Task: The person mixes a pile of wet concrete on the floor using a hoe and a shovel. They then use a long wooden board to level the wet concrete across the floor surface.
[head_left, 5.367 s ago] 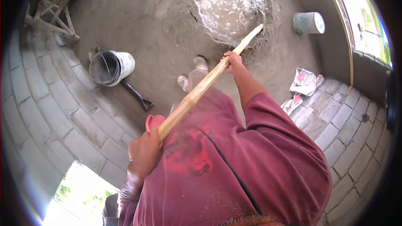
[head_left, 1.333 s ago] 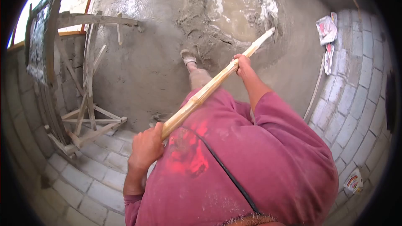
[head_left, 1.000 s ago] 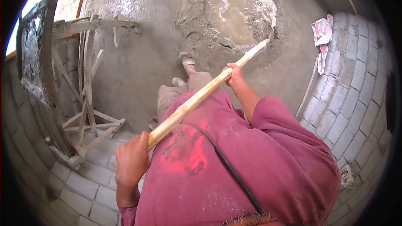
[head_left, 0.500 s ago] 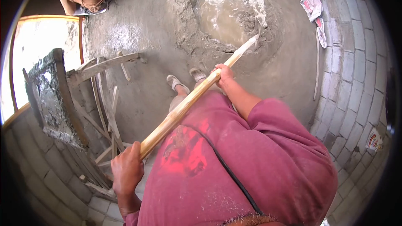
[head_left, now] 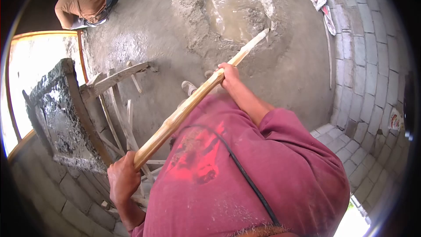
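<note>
A pale wooden pole (head_left: 175, 121) was held diagonally across the centre of the frame. Its butt was gripped by the closed left hand (head_left: 123, 176), lower left; farther up, by the closed right hand (head_left: 229, 76). Its tip was seen at the mortar puddle (head_left: 226, 19), upper centre.

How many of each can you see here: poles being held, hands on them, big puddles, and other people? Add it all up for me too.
Held pole: 1
Hands on it: 2, the left hand and the right hand
Big puddle: 1
Other person: 1
Total: 5
</note>
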A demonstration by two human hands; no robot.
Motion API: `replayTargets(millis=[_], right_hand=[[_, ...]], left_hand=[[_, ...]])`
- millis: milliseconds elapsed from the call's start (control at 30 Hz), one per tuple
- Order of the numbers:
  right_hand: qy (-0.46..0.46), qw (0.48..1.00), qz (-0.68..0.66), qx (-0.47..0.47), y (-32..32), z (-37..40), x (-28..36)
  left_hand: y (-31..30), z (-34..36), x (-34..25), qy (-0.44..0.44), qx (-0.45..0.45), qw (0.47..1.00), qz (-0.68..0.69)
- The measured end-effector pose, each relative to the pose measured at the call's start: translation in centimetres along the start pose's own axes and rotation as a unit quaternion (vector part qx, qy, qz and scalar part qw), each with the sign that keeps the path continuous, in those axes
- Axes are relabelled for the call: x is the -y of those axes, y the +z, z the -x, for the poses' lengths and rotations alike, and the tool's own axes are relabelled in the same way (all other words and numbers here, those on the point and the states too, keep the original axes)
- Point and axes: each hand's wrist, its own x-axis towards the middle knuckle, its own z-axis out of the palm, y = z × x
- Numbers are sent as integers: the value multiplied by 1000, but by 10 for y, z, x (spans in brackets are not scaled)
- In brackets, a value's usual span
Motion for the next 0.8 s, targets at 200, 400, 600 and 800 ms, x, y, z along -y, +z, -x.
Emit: replayTargets(millis=[200,400,600,800], right_hand=[[-44,999,12,-12,24,-26,47],[-59,997,34,-30,21,-102,111],[-9,995,80,-59,-11,-182,110],[7,996,49,-69,5,-139,73]], left_hand=[[-11,-58,7,68,0,998,2],[-36,-131,-36,116,32,993,-4],[-39,-187,-74,125,126,984,3],[-60,-177,-48,106,135,985,-27]])
